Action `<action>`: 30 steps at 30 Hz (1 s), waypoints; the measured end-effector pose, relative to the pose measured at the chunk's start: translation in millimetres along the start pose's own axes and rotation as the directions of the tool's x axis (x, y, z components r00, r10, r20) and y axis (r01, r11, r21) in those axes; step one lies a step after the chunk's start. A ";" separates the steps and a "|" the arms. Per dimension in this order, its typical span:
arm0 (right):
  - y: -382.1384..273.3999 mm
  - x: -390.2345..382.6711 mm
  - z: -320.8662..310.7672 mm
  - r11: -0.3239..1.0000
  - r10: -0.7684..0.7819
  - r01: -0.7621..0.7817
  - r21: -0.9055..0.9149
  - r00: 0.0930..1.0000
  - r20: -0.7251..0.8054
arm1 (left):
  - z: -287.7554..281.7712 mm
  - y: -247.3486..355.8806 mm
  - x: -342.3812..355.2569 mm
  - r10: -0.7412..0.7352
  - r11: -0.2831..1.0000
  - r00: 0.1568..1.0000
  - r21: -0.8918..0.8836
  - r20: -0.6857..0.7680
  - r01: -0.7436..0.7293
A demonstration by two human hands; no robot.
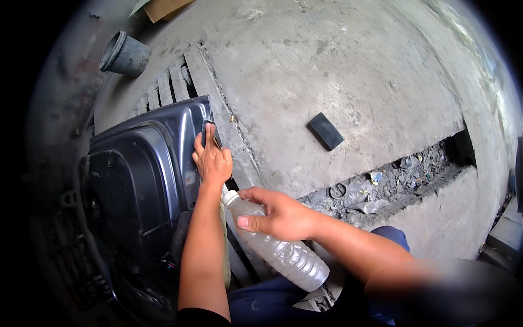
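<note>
In my right hand (283, 215) is a clear ribbed plastic bottle (291, 260), slanting with its white cap (231, 197) towards my left wrist; my fingers and thumb wrap round its upper part. Beyond it, my left hand (213, 158) presses at the far right corner of a dark grey car body panel (182, 122). Its first fingers reach forward over a small dark sheet (217, 139), whose other side looks brownish; the hand covers most of it. A black moulded part (117, 180) and a ribbed hose (180, 237) sit on the panel.
A black rectangular block (326, 132) lies on the concrete floor to the right. An open trench (381, 185) with rubble and litter runs nearer me. Slats with gaps (177, 82) lie behind the panel. A grey bucket (128, 55) and a cardboard box (166, 8) stand farther back.
</note>
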State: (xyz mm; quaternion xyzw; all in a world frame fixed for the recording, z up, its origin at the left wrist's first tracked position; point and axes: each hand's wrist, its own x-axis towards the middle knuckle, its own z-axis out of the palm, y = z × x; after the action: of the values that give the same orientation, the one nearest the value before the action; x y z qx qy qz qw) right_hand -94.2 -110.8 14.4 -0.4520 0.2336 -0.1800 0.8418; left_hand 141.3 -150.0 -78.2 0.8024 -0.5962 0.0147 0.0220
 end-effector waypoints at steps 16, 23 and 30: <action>0.3 -0.2 13.3 0.988 0.036 -0.030 -0.149 0.999 0.037 | -9.7 -2.8 38.1 -0.004 0.999 0.997 0.039 -0.077 0.007; 7.4 2.3 4.7 0.967 0.028 -0.026 -0.253 1.000 0.004 | 1.3 2.6 19.3 -0.010 0.997 0.998 0.080 -0.059 0.015; 3.2 1.7 2.7 0.971 0.047 -0.046 -0.234 0.999 -0.002 | 7.8 1.5 -26.1 0.002 1.000 1.000 -0.001 0.020 -0.002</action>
State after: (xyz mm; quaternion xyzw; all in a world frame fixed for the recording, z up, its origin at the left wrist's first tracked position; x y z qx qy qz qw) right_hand -91.0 -108.1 12.6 -0.5428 0.2623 -0.1307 0.7871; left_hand 132.3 -125.9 -87.3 0.8020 -0.5970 0.0065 0.0164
